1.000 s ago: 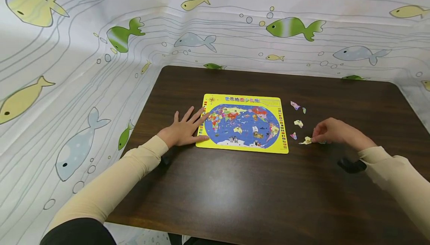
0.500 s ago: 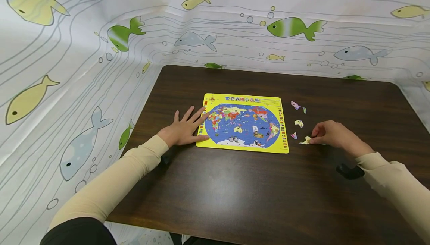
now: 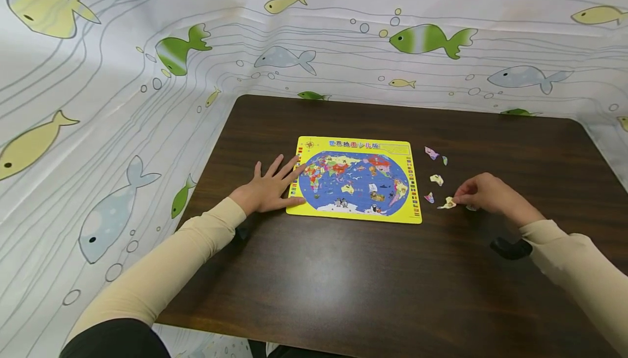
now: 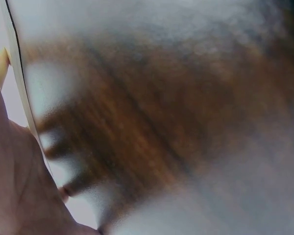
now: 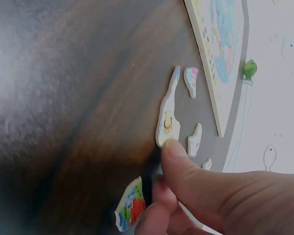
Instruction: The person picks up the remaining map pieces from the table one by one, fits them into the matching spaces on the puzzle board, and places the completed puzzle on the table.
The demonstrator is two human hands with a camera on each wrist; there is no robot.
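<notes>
A yellow-bordered world map puzzle board lies flat on the dark table. My left hand rests with spread fingers on the board's left edge; in the left wrist view the left hand lies against that edge. Right of the board, my right hand pinches one end of a long yellow puzzle piece. In the right wrist view the thumb covers the end of this piece; the index fingertip is hidden. A red, green and blue puzzle piece lies close under the right hand's fingers.
Loose pieces lie between board and right hand: a pink one, a small green-blue one, a cream one and a small pink one. A fish-patterned sheet hangs behind the brown table.
My right hand has shifted very slightly, and the yellow puzzle piece in its pinch is a little higher and tilted differently. The left hand and the board stay still.
</notes>
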